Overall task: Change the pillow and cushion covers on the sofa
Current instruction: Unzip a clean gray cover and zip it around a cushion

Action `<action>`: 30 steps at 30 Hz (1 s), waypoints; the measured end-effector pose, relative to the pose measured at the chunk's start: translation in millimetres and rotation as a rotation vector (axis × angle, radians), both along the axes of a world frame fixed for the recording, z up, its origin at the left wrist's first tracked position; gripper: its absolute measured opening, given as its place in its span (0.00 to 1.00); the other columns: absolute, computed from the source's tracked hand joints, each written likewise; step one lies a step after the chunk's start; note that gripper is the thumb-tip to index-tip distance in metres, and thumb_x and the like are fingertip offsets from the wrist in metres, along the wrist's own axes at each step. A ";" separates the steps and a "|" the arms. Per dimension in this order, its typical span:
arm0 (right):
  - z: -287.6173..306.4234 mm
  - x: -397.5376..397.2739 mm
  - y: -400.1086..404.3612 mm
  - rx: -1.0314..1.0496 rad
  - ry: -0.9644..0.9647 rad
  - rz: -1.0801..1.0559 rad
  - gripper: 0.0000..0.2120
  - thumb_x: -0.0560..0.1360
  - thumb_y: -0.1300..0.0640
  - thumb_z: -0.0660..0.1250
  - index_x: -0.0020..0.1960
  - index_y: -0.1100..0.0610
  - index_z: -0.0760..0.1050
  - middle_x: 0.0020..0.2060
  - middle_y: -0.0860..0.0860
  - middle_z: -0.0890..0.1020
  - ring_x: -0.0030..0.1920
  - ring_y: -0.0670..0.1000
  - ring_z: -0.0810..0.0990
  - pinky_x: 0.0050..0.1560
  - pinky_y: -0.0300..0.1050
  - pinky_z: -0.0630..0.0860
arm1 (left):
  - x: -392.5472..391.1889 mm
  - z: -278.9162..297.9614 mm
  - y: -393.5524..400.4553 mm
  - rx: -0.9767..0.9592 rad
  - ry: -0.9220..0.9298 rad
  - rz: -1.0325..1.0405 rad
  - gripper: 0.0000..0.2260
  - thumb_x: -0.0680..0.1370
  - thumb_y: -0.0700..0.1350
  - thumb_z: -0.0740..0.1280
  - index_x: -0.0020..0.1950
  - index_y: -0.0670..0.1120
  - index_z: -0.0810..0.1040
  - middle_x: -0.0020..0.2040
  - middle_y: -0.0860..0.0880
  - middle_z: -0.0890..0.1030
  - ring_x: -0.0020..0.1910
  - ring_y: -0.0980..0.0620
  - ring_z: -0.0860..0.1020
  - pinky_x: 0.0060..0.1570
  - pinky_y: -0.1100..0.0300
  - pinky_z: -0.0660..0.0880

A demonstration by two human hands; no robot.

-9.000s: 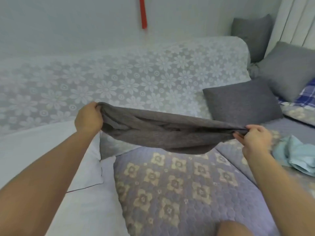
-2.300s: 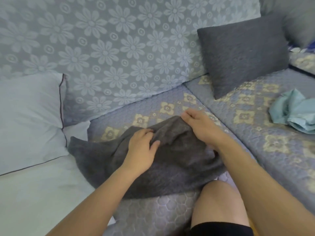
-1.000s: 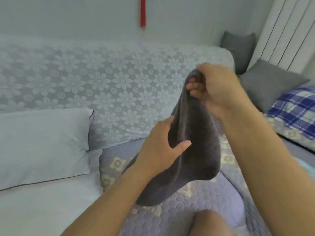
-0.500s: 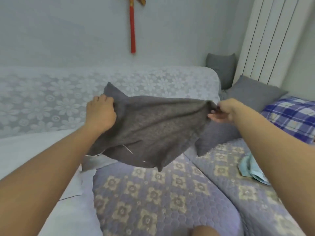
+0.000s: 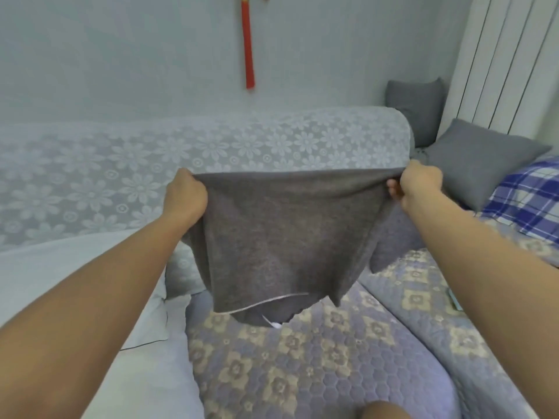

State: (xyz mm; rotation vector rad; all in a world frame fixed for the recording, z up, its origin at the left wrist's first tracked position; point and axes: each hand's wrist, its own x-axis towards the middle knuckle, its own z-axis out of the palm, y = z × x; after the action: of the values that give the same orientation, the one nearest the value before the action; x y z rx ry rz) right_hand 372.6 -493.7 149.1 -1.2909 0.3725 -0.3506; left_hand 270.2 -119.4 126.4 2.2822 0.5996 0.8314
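Note:
A dark grey cushion cover (image 5: 281,237) hangs stretched in the air over the sofa seat. My left hand (image 5: 186,198) pinches its top left corner and my right hand (image 5: 419,184) pinches its top right corner, so the top edge is taut. The lower edge hangs loose with a pale seam and a white tag showing. A bare white pillow (image 5: 54,267) lies at the left, partly behind my left arm. A grey cushion (image 5: 393,237) on the seat is mostly hidden behind the cover.
The sofa back carries a white floral lace cover (image 5: 121,164); the seat has a lilac quilted mat (image 5: 302,358). Two more grey cushions (image 5: 481,161) and a blue plaid pillow (image 5: 526,198) sit at the right. A red tassel (image 5: 248,43) hangs on the wall. My knee (image 5: 384,411) shows below.
Over the last second my hands moved apart from a bunched grip and spread the grey cover flat and taut. It now hangs squarer and lower than half a second ago.

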 end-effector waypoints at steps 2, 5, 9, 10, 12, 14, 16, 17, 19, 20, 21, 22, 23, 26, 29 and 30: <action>6.5 1.0 -4.4 -0.061 -0.043 -0.114 0.07 0.78 0.57 0.60 0.42 0.55 0.71 0.42 0.52 0.77 0.35 0.51 0.75 0.34 0.45 0.74 | -4.0 14.5 -6.0 -0.254 0.116 -0.156 0.10 0.80 0.39 0.57 0.51 0.39 0.77 0.49 0.37 0.80 0.49 0.39 0.80 0.49 0.49 0.75; 15.8 12.6 -20.1 0.065 -0.018 -0.031 0.10 0.79 0.60 0.57 0.40 0.53 0.67 0.36 0.50 0.72 0.34 0.49 0.69 0.32 0.40 0.69 | -15.5 39.8 -2.4 -0.522 0.703 -0.413 0.11 0.80 0.41 0.65 0.53 0.34 0.82 0.51 0.35 0.84 0.51 0.37 0.83 0.55 0.44 0.80; -10.4 39.8 -36.3 0.098 0.110 0.076 0.10 0.83 0.62 0.56 0.53 0.55 0.75 0.40 0.51 0.77 0.33 0.46 0.72 0.22 0.36 0.74 | 31.5 16.3 12.6 -0.355 0.199 -0.202 0.10 0.81 0.39 0.66 0.61 0.39 0.78 0.56 0.38 0.81 0.54 0.41 0.80 0.57 0.49 0.77; -29.2 47.0 -35.6 -0.004 0.126 0.173 0.12 0.83 0.62 0.58 0.65 0.58 0.73 0.52 0.54 0.79 0.40 0.47 0.77 0.29 0.41 0.81 | 42.5 0.5 8.9 -0.197 0.010 -0.126 0.15 0.81 0.41 0.66 0.68 0.41 0.73 0.60 0.41 0.78 0.59 0.42 0.78 0.60 0.52 0.74; -75.8 50.3 -31.3 -0.321 0.261 0.396 0.32 0.81 0.56 0.66 0.80 0.58 0.56 0.73 0.53 0.68 0.63 0.54 0.76 0.60 0.51 0.80 | 55.1 -47.3 -10.0 -0.005 0.059 -0.149 0.33 0.81 0.50 0.67 0.81 0.47 0.56 0.76 0.41 0.65 0.75 0.43 0.65 0.74 0.52 0.62; -139.2 38.7 -22.4 -0.607 0.384 0.670 0.40 0.79 0.50 0.69 0.82 0.51 0.48 0.80 0.50 0.56 0.76 0.57 0.63 0.73 0.57 0.64 | 57.4 -125.2 -24.4 0.099 0.402 -0.200 0.37 0.81 0.59 0.65 0.83 0.53 0.48 0.83 0.41 0.49 0.81 0.40 0.49 0.79 0.43 0.52; -210.6 14.5 -13.4 -0.824 0.483 0.897 0.36 0.79 0.50 0.70 0.81 0.52 0.56 0.79 0.51 0.59 0.75 0.58 0.65 0.75 0.55 0.63 | 33.9 -223.3 -31.8 0.147 0.679 -0.264 0.34 0.81 0.59 0.63 0.83 0.55 0.52 0.82 0.40 0.51 0.81 0.38 0.49 0.78 0.42 0.52; -247.1 3.6 -9.6 -0.948 0.534 0.974 0.35 0.78 0.48 0.70 0.80 0.53 0.60 0.78 0.52 0.61 0.74 0.58 0.67 0.74 0.54 0.65 | 9.0 -267.0 -36.3 0.100 0.743 -0.270 0.33 0.81 0.58 0.63 0.82 0.54 0.55 0.81 0.39 0.55 0.81 0.39 0.53 0.78 0.44 0.55; -313.5 -23.7 -4.7 -1.187 0.627 1.048 0.39 0.76 0.40 0.69 0.80 0.51 0.58 0.79 0.55 0.57 0.76 0.59 0.62 0.76 0.53 0.61 | -45.9 -325.5 -41.4 -0.137 0.731 -0.210 0.28 0.81 0.57 0.64 0.79 0.50 0.63 0.75 0.40 0.69 0.76 0.39 0.65 0.72 0.49 0.64; -338.5 -38.8 -2.6 -1.269 0.643 1.036 0.40 0.75 0.38 0.69 0.80 0.50 0.56 0.80 0.57 0.52 0.78 0.61 0.57 0.77 0.53 0.58 | -67.9 -341.4 -41.8 -0.246 0.695 -0.159 0.25 0.81 0.55 0.65 0.76 0.47 0.68 0.70 0.41 0.74 0.72 0.39 0.70 0.68 0.51 0.67; -355.8 -52.0 -2.0 -1.297 0.647 0.967 0.41 0.75 0.38 0.68 0.81 0.49 0.54 0.80 0.58 0.48 0.79 0.62 0.52 0.78 0.55 0.55 | -84.1 -351.6 -42.6 -0.300 0.657 -0.125 0.23 0.81 0.53 0.67 0.73 0.46 0.71 0.68 0.41 0.76 0.69 0.39 0.73 0.66 0.52 0.68; -366.7 -64.3 -2.6 -1.295 0.625 0.843 0.41 0.75 0.39 0.68 0.81 0.49 0.53 0.80 0.58 0.47 0.79 0.63 0.50 0.78 0.57 0.53 | -95.5 -357.8 -42.7 -0.311 0.614 -0.110 0.22 0.80 0.52 0.69 0.72 0.46 0.72 0.68 0.42 0.76 0.69 0.40 0.73 0.66 0.52 0.68; -375.2 -74.2 -5.0 -1.266 0.594 0.667 0.39 0.76 0.41 0.68 0.80 0.50 0.55 0.80 0.60 0.48 0.78 0.64 0.49 0.78 0.59 0.52 | -103.2 -359.2 -45.1 -0.289 0.563 -0.104 0.23 0.77 0.52 0.72 0.70 0.48 0.73 0.66 0.43 0.75 0.68 0.41 0.72 0.67 0.51 0.68; -378.8 -87.8 -23.6 -1.026 0.591 0.211 0.32 0.78 0.51 0.65 0.77 0.61 0.59 0.75 0.66 0.60 0.74 0.67 0.59 0.73 0.59 0.57 | -112.9 -364.5 -56.2 -0.229 0.484 -0.048 0.19 0.72 0.53 0.76 0.60 0.53 0.75 0.56 0.52 0.70 0.59 0.50 0.72 0.64 0.52 0.70; -373.0 -89.0 -30.6 -0.720 0.718 0.263 0.22 0.77 0.59 0.65 0.66 0.69 0.67 0.52 0.63 0.77 0.53 0.62 0.76 0.53 0.55 0.74 | -113.6 -370.6 -62.6 -0.228 0.510 -0.067 0.08 0.78 0.45 0.72 0.56 0.48 0.78 0.51 0.51 0.77 0.54 0.48 0.78 0.52 0.56 0.70; -370.6 -91.2 -29.1 -0.622 0.731 0.282 0.16 0.76 0.61 0.66 0.61 0.69 0.72 0.45 0.62 0.78 0.46 0.60 0.78 0.45 0.54 0.78 | -113.0 -371.7 -60.5 -0.262 0.460 -0.056 0.05 0.79 0.42 0.70 0.55 0.45 0.80 0.50 0.49 0.81 0.53 0.45 0.80 0.50 0.57 0.70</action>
State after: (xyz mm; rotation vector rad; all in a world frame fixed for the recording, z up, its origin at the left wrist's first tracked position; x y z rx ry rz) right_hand 281.4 -522.8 -221.5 -2.0468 0.7175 0.2940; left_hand 157.2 -179.9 -245.3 2.2367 0.7888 0.1778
